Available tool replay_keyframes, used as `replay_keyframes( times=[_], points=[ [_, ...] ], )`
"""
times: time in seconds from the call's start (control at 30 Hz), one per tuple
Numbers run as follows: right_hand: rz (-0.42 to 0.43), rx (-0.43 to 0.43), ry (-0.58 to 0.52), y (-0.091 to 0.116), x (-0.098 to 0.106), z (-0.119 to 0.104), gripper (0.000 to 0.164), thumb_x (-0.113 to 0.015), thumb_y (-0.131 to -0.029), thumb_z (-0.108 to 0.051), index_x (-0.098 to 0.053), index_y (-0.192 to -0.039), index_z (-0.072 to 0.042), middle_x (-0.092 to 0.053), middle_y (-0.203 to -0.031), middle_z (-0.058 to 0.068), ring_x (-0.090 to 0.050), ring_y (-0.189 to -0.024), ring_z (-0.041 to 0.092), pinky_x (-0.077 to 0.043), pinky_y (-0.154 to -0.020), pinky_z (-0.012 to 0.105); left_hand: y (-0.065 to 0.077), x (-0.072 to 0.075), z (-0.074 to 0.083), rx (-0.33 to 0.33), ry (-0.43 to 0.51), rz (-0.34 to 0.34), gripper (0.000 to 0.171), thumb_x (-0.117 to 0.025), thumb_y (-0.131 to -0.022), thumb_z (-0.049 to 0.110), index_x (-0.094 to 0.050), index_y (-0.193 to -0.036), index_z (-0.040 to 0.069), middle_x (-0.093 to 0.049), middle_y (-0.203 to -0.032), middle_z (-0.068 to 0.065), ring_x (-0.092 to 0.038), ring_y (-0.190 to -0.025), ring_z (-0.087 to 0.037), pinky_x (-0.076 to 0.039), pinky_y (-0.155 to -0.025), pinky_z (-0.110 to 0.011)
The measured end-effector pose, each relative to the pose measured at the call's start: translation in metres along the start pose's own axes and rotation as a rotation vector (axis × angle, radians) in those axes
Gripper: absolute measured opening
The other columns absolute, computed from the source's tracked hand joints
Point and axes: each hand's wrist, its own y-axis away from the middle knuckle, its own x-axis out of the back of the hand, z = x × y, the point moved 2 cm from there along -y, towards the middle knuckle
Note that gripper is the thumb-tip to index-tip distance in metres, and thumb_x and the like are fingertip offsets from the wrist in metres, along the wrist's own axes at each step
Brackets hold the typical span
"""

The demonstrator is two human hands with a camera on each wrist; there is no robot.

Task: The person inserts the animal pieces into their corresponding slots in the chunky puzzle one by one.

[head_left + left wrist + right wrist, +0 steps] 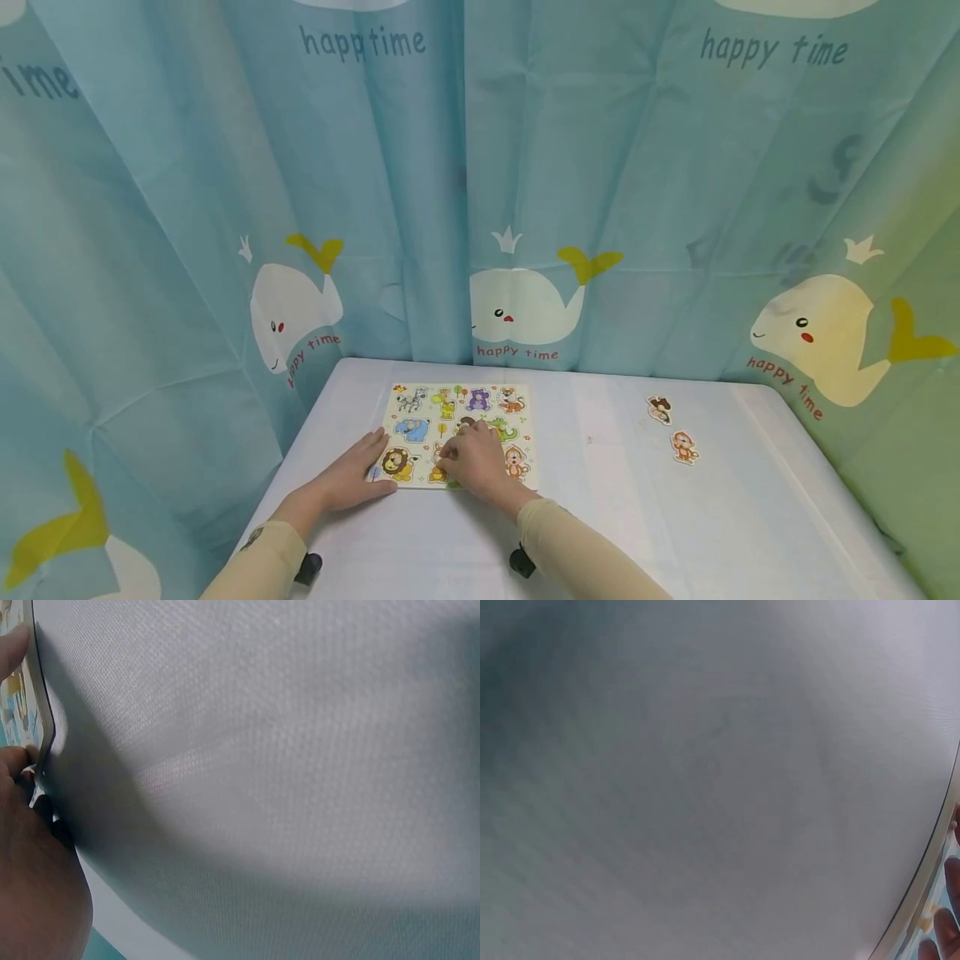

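A wooden animal puzzle board (431, 415) lies on the table. My left hand (351, 475) rests at its near left corner, fingers along the left edge and thumb by the front edge, beside the lion piece (397, 463). The right hand (478, 457) reaches over the board's lower middle, thumb and index finger pinching at an orange animal puzzle piece (437, 473) in the front row. That hand partly hides this piece and its neighbours. In the left wrist view the board's edge (43, 712) meets the hand; the right wrist view catches only fingertips (946, 930) over the board.
Two loose pieces lie on the table's right side: a brown animal piece (659, 409) and, nearer, a monkey piece (684, 447). A blue whale-print curtain (525, 192) hangs behind the white table (600, 508). Small black objects (522, 562) sit by both forearms.
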Motion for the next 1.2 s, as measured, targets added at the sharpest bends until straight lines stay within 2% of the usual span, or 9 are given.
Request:
replay_keyframes(
  times=[0.27,0.47,0.6,0.83,1.0,1.2],
  points=[
    [-0.007,0.039,-0.012,0.003,0.005,0.003,0.004,-0.082,-0.086,-0.032,-0.082,-0.086,-0.028,-0.063,-0.084,-0.015,-0.05,-0.087,0.013,-0.043,-0.08,0.035,-0.001,-0.001,0.0,0.01,-0.011,0.001,0.096,-0.074,-0.09,0.048,-0.029,-0.16,0.001,-0.02,-0.168,-0.018,-0.017,-0.154,-0.042,-0.022,-0.122,-0.059],
    [0.015,0.022,-0.014,0.004,0.017,0.016,0.009,-0.078,-0.089,-0.028,-0.083,-0.095,-0.024,-0.07,-0.09,-0.01,-0.05,-0.086,0.013,-0.043,-0.076,0.033,-0.003,-0.002,-0.002,0.026,-0.022,0.002,0.096,-0.073,-0.09,0.05,-0.029,-0.161,0.003,-0.019,-0.169,-0.016,-0.016,-0.154,-0.04,-0.022,-0.123,-0.058],
    [0.031,-0.014,-0.052,0.005,0.031,0.03,0.009,-0.078,-0.09,-0.026,-0.083,-0.097,-0.022,-0.067,-0.087,-0.009,-0.051,-0.088,0.015,-0.043,-0.075,0.033,-0.001,-0.001,-0.001,0.02,-0.007,0.005,0.096,-0.075,-0.09,0.049,-0.03,-0.16,0.001,-0.021,-0.168,-0.018,-0.017,-0.154,-0.041,-0.022,-0.122,-0.059],
    [0.062,-0.087,-0.097,0.01,0.059,0.062,0.011,-0.078,-0.091,-0.023,-0.082,-0.1,-0.02,-0.067,-0.092,-0.006,-0.054,-0.102,0.023,-0.046,-0.083,0.042,0.0,-0.001,0.0,0.001,-0.017,0.01,0.095,-0.075,-0.09,0.048,-0.031,-0.159,0.0,-0.022,-0.168,-0.018,-0.018,-0.153,-0.042,-0.023,-0.122,-0.059],
    [0.096,-0.142,-0.109,0.015,0.073,0.086,0.011,-0.078,-0.091,-0.023,-0.082,-0.1,-0.019,-0.068,-0.093,-0.006,-0.055,-0.105,0.025,-0.047,-0.089,0.046,0.0,-0.002,0.0,-0.004,-0.015,0.012,0.096,-0.075,-0.09,0.05,-0.03,-0.16,0.0,-0.021,-0.168,-0.018,-0.018,-0.153,-0.042,-0.023,-0.122,-0.059],
    [0.123,-0.199,-0.116,0.023,0.086,0.111,0.011,-0.077,-0.091,-0.021,-0.082,-0.1,-0.017,-0.069,-0.094,-0.004,-0.055,-0.105,0.026,-0.046,-0.088,0.047,0.0,-0.002,0.0,0.006,-0.014,0.01,0.097,-0.074,-0.09,0.051,-0.029,-0.16,0.001,-0.02,-0.168,-0.018,-0.017,-0.153,-0.041,-0.022,-0.122,-0.059]
  ],
)
